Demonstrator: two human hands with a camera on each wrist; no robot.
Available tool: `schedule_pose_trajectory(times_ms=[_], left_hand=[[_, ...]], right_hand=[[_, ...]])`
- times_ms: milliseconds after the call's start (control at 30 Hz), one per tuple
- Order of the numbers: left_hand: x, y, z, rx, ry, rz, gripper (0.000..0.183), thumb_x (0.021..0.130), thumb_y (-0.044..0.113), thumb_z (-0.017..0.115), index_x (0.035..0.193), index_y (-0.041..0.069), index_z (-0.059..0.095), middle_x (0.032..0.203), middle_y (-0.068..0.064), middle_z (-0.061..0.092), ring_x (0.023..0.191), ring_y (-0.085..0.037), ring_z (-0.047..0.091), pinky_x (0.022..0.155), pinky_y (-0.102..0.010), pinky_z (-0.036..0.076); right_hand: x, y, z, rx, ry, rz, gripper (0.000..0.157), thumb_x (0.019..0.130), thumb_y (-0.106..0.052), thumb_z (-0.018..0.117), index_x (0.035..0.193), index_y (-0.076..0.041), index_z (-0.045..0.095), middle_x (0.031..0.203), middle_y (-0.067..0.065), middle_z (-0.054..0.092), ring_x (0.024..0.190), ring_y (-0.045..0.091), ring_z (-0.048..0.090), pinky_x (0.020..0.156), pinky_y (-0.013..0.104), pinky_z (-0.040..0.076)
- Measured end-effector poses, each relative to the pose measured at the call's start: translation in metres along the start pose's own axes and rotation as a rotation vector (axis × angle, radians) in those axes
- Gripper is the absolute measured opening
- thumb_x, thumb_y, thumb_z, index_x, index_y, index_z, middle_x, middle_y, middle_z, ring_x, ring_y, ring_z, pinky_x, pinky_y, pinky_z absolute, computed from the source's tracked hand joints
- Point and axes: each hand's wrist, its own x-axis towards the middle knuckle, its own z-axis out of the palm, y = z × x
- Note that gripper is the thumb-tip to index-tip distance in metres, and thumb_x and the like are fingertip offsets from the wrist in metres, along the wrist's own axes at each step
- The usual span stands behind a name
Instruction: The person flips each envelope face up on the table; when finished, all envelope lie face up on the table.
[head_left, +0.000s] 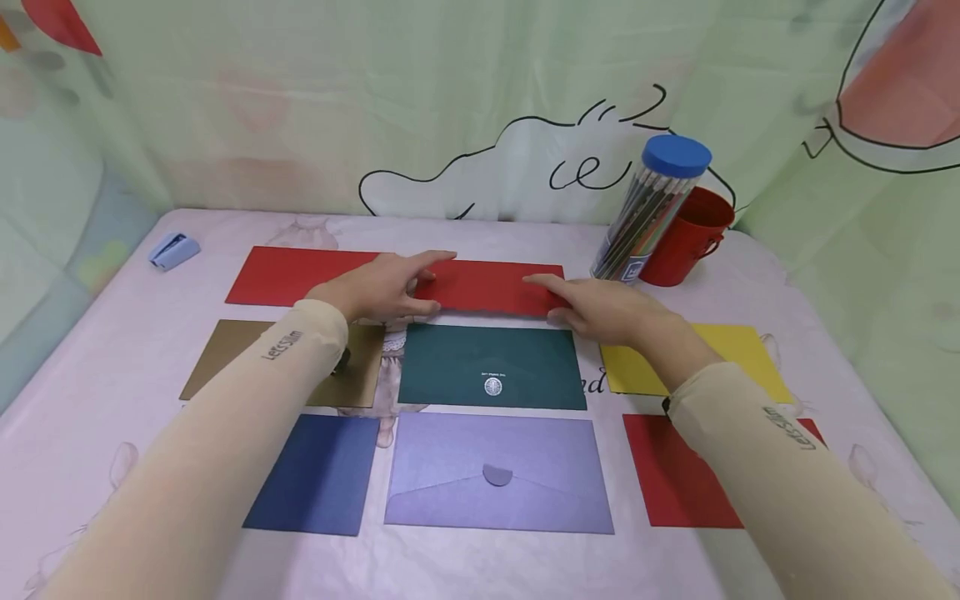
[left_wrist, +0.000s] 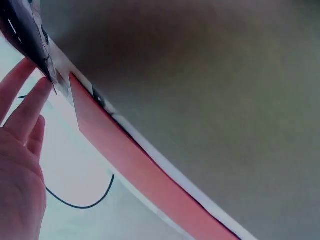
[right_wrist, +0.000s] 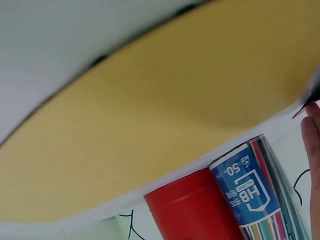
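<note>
In the head view, a red envelope [head_left: 487, 287] lies at the back middle of the table, between my two hands. My left hand [head_left: 375, 285] is at its left end, index finger stretched over it and thumb near its lower edge. The fingers look nearly straight in the left wrist view. At the envelope's right end, my right hand [head_left: 607, 310] rests its index finger on the top face, with the thumb by the lower right corner. A second red envelope [head_left: 292, 275] lies left, partly behind my left hand. Just below sits a dark green envelope [head_left: 487, 362].
Around lie a gold envelope [head_left: 232, 358], yellow envelope [head_left: 738, 358], blue envelope [head_left: 322, 475], lavender envelope [head_left: 450, 454] and red envelope [head_left: 675, 475]. A blue-lidded pencil jar [head_left: 648, 208] and red bucket [head_left: 675, 250] stand back right. Back left is a blue stapler [head_left: 174, 250].
</note>
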Motion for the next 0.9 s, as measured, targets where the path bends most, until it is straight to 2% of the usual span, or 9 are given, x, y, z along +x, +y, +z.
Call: schedule_pose_trajectory(times_ms=[133, 233, 367, 467, 533, 600, 700, 800, 900], left_hand=[[-0.001, -0.004, 0.000, -0.027, 0.059, 0.009, 0.078, 0.096, 0.033, 0.068, 0.160, 0.033, 0.023, 0.140, -0.006, 0.057, 0.119, -0.022, 0.056, 0.098, -0.043, 0.049], [-0.003, -0.006, -0.001, -0.060, 0.143, 0.003, 0.075, 0.099, 0.034, 0.062, 0.160, 0.036, 0.020, 0.134, -0.004, 0.060, 0.116, -0.022, 0.057, 0.100, -0.046, 0.047], [-0.006, -0.007, -0.004, -0.082, 0.239, 0.012, 0.072, 0.101, 0.037, 0.055, 0.161, 0.040, 0.015, 0.126, -0.003, 0.064, 0.114, -0.021, 0.059, 0.100, -0.048, 0.045], [-0.007, -0.005, -0.005, -0.074, 0.290, 0.018, 0.073, 0.101, 0.043, 0.053, 0.161, 0.040, 0.011, 0.121, -0.004, 0.065, 0.109, -0.021, 0.061, 0.095, -0.047, 0.049], [-0.008, -0.003, -0.005, -0.065, 0.320, 0.012, 0.074, 0.101, 0.047, 0.052, 0.161, 0.041, 0.008, 0.120, -0.005, 0.064, 0.104, -0.021, 0.062, 0.089, -0.046, 0.052], [-0.009, -0.001, -0.005, -0.056, 0.351, 0.004, 0.075, 0.102, 0.048, 0.052, 0.161, 0.040, 0.006, 0.120, -0.008, 0.063, 0.101, -0.022, 0.062, 0.085, -0.045, 0.054], [-0.010, 0.002, -0.006, -0.042, 0.383, -0.014, 0.078, 0.102, 0.043, 0.055, 0.160, 0.043, 0.003, 0.114, -0.009, 0.062, 0.095, -0.022, 0.061, 0.078, -0.042, 0.056], [-0.010, 0.002, -0.004, -0.046, 0.395, -0.013, 0.086, 0.100, 0.034, 0.063, 0.159, 0.044, 0.001, 0.101, -0.008, 0.062, 0.086, -0.021, 0.061, 0.069, -0.038, 0.057], [-0.010, 0.001, -0.003, -0.074, 0.396, -0.004, 0.095, 0.095, 0.025, 0.072, 0.158, 0.041, 0.004, 0.097, -0.008, 0.061, 0.081, -0.020, 0.061, 0.067, -0.035, 0.057]], right_hand=[[-0.006, 0.001, -0.002, 0.020, 0.080, -0.015, 0.060, 0.104, -0.028, 0.056, 0.157, -0.039, 0.031, 0.137, 0.009, 0.059, 0.113, 0.030, 0.060, 0.089, 0.046, 0.054], [-0.008, 0.001, -0.004, 0.032, 0.158, -0.028, 0.057, 0.105, -0.029, 0.053, 0.157, -0.037, 0.032, 0.138, 0.011, 0.059, 0.116, 0.034, 0.061, 0.094, 0.053, 0.050], [-0.007, -0.001, -0.009, 0.040, 0.244, -0.027, 0.055, 0.106, -0.028, 0.049, 0.158, -0.032, 0.031, 0.121, 0.013, 0.068, 0.105, 0.033, 0.065, 0.093, 0.053, 0.051], [-0.006, -0.005, -0.011, 0.043, 0.286, -0.003, 0.057, 0.106, -0.028, 0.048, 0.159, -0.033, 0.028, 0.098, 0.010, 0.069, 0.084, 0.028, 0.064, 0.080, 0.046, 0.055], [-0.006, -0.007, -0.012, 0.058, 0.316, 0.017, 0.059, 0.105, -0.028, 0.049, 0.159, -0.033, 0.027, 0.094, 0.009, 0.068, 0.076, 0.025, 0.061, 0.072, 0.041, 0.055], [-0.005, -0.009, -0.013, 0.093, 0.353, 0.040, 0.062, 0.104, -0.026, 0.052, 0.160, -0.033, 0.026, 0.103, 0.011, 0.069, 0.078, 0.025, 0.061, 0.071, 0.040, 0.056], [-0.004, -0.011, -0.014, 0.171, 0.422, 0.050, 0.064, 0.102, -0.022, 0.057, 0.159, -0.032, 0.029, 0.122, 0.012, 0.066, 0.094, 0.028, 0.064, 0.078, 0.045, 0.058], [-0.001, -0.012, -0.013, 0.245, 0.470, 0.045, 0.069, 0.099, -0.017, 0.063, 0.158, -0.031, 0.031, 0.121, 0.013, 0.064, 0.102, 0.030, 0.063, 0.081, 0.047, 0.058], [0.003, -0.013, -0.013, 0.308, 0.490, 0.057, 0.076, 0.095, -0.012, 0.069, 0.158, -0.028, 0.029, 0.121, 0.015, 0.061, 0.099, 0.030, 0.063, 0.078, 0.048, 0.058]])
